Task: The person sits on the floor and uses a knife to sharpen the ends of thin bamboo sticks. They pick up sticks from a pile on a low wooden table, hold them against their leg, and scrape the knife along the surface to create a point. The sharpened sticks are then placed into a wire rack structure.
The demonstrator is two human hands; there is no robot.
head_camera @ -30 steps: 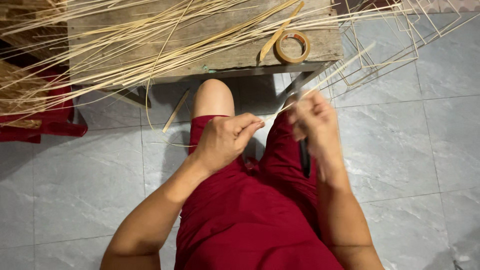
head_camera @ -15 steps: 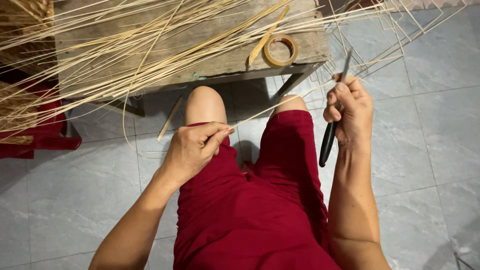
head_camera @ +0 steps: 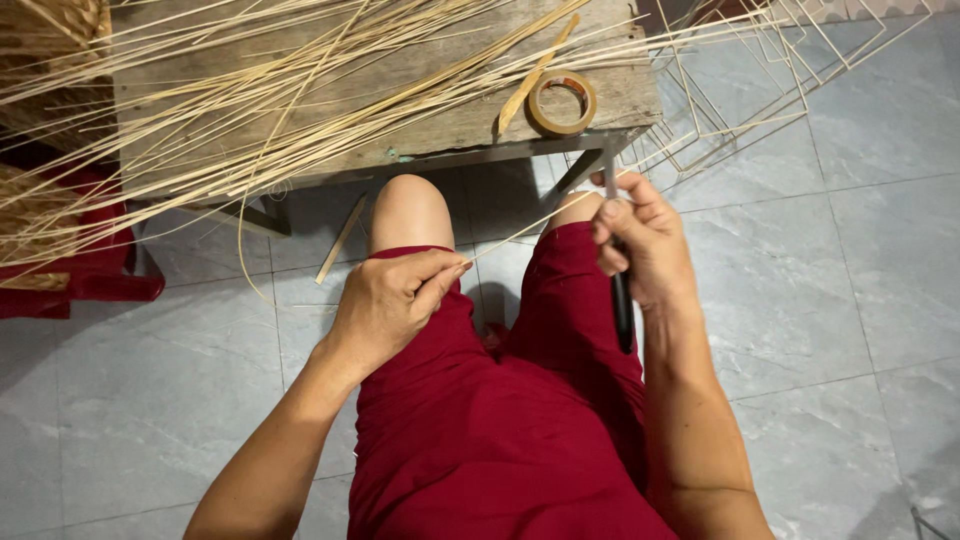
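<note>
Bamboo strip (head_camera: 520, 232) pinched by the left hand (head_camera: 390, 305); right hand (head_camera: 640, 240) grips a black-handled knife (head_camera: 621, 300), both below the wooden surface (head_camera: 400, 110).

Strips (head_camera: 250, 110) lie across the bench (head_camera: 620, 100); tape roll (head_camera: 562, 103) on its right end; wire frames (head_camera: 740, 110) right of it; knees under its front edge.

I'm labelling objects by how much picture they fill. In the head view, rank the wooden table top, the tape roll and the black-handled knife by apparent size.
1. wooden table top, by far the largest.
2. black-handled knife in the right hand, partly hidden by the fingers.
3. tape roll.
The knife is nearer the camera, so its lead over the roll is unsure.
</note>
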